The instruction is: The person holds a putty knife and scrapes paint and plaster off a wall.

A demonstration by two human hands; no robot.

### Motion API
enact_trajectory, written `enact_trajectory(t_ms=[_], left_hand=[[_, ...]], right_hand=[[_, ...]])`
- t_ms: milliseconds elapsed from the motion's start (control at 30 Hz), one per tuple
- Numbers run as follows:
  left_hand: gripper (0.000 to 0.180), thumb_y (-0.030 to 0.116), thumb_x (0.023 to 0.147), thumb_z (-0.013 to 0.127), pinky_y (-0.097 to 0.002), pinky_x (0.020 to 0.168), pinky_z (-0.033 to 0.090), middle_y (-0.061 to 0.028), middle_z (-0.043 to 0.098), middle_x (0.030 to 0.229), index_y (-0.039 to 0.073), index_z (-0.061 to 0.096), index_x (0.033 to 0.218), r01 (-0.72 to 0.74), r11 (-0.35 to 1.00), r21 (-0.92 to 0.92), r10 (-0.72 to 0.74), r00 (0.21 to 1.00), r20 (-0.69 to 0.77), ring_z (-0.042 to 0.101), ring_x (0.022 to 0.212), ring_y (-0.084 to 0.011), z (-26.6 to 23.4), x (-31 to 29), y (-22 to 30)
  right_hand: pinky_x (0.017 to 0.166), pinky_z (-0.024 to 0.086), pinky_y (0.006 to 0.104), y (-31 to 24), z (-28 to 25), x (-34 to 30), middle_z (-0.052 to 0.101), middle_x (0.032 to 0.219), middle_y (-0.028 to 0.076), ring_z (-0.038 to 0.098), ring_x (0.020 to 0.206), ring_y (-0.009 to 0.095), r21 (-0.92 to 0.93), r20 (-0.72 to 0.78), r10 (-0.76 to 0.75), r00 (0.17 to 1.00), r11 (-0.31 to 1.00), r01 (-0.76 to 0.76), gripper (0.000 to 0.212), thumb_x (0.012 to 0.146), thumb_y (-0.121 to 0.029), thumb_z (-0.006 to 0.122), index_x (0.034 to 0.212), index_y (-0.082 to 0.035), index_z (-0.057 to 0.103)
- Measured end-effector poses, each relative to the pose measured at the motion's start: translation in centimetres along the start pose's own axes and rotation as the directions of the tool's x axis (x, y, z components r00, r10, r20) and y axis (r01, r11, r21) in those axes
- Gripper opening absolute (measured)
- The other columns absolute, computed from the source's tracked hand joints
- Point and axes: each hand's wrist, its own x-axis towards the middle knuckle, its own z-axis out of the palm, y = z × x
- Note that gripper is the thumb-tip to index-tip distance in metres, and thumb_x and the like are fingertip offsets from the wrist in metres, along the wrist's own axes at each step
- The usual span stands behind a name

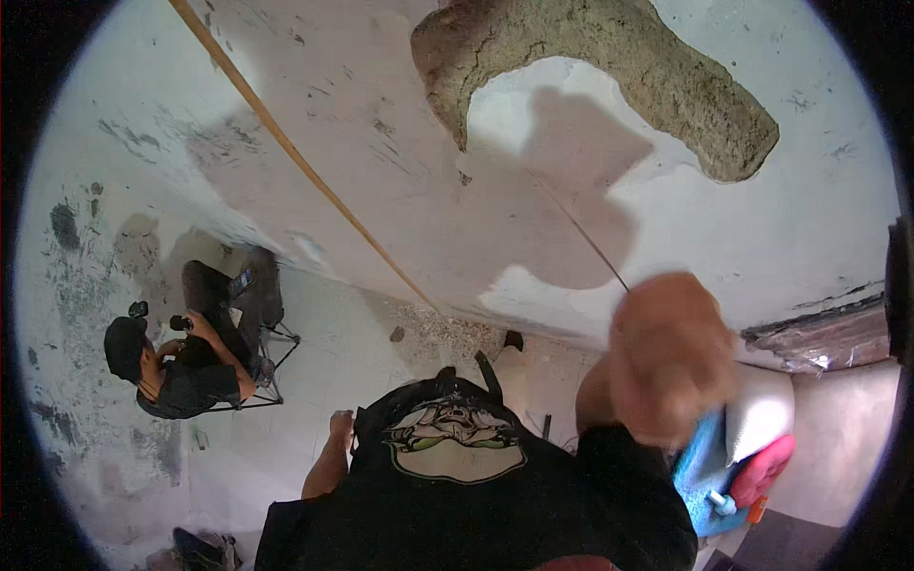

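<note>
My right hand (pixel 671 357) is raised close to the camera, smeared by motion. Its fingers look closed around a thin, dark, straight rod (pixel 586 233), whose far end points at the pale wall (pixel 400 171). The near end of the rod is hidden in the fist. Above the rod, a curved band of bare brown plaster (pixel 609 43) shows where the paint layer is gone. My left hand (pixel 342 425) hangs low beside my black shirt (pixel 428 514); it is small in the picture, and its fingers cannot be made out clearly.
A long wooden pole (pixel 295 157) leans along the wall. Rubble (pixel 433 338) lies at the wall's foot. At left, a person (pixel 190 366) sits on a folding chair holding a dark device. A blue mat (pixel 709 471), white pillow (pixel 759 409) and red cushion (pixel 762 471) lie at right.
</note>
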Motion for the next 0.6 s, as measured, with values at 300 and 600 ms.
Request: enact_trajectory(t_ms=[300, 600], left_hand=[[0.021, 0.028, 0.086, 0.05, -0.0396, 0.064, 0.042, -0.0039, 0.053, 0.081, 0.014, 0.052, 0.101, 0.467, 0.39, -0.794, -0.397, 0.863, 0.312, 0.051, 0.073, -0.0174, -4.9, 2.7, 5.1], [0.02, 0.019, 0.078, 0.059, -0.0391, 0.072, 0.047, -0.0099, 0.06, 0.09, 0.011, 0.059, 0.097, 0.155, 0.982, -0.106, -0.135, 0.976, 0.173, 0.057, 0.084, -0.0255, -1.0, 2.2, 0.6]], right_hand=[[0.038, 0.034, 0.0301, 1.2, 0.1, -0.5, 0.043, 0.043, 0.002, 0.036, 0.032, 0.015, -0.305, -0.028, 0.116, 0.993, 0.945, -0.119, 0.032, 0.079, -0.009, 0.052, 0.051, -0.007, 0.039], [0.03, 0.029, 0.0265, 2.8, 1.0, -1.0, 0.039, 0.04, 0.0, 0.034, 0.03, 0.013, -0.085, 0.032, 0.0, 0.999, 0.996, 0.003, 0.036, 0.08, -0.01, 0.054, 0.048, -0.005, 0.037]])
